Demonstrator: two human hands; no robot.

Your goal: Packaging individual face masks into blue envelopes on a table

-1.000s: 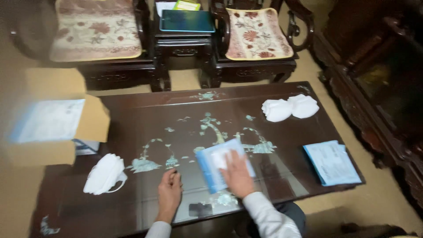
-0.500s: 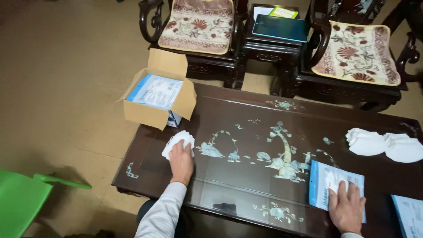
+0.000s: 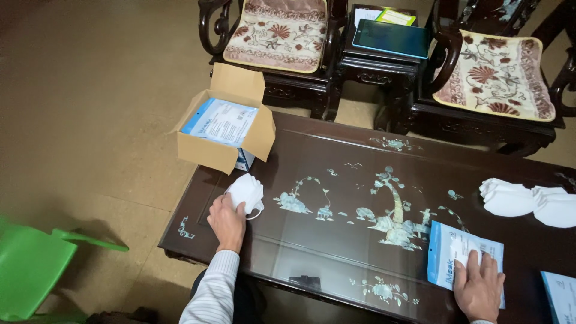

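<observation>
My left hand (image 3: 227, 221) grips a stack of white folded face masks (image 3: 248, 192) on the left part of a dark lacquered table (image 3: 336, 198) with pearl inlay. At the table's front right, my right hand (image 3: 479, 287) lies flat on a blue and white mask packet (image 3: 454, 252). An open cardboard box (image 3: 225, 127) holding blue and white packets stands on the table's far left corner, just beyond my left hand. Two more piles of white masks (image 3: 528, 201) lie at the right edge.
Another blue packet (image 3: 561, 297) pokes in at the bottom right corner. Behind the table stand two dark wooden chairs with floral cushions (image 3: 281, 33) (image 3: 495, 75) and a small side table carrying a tablet (image 3: 391, 37). A green plastic chair (image 3: 33, 270) stands at the lower left.
The view has swung left. My left hand moved from the table's middle to the white masks at the left and closed on them. My right hand stays on the packet.
</observation>
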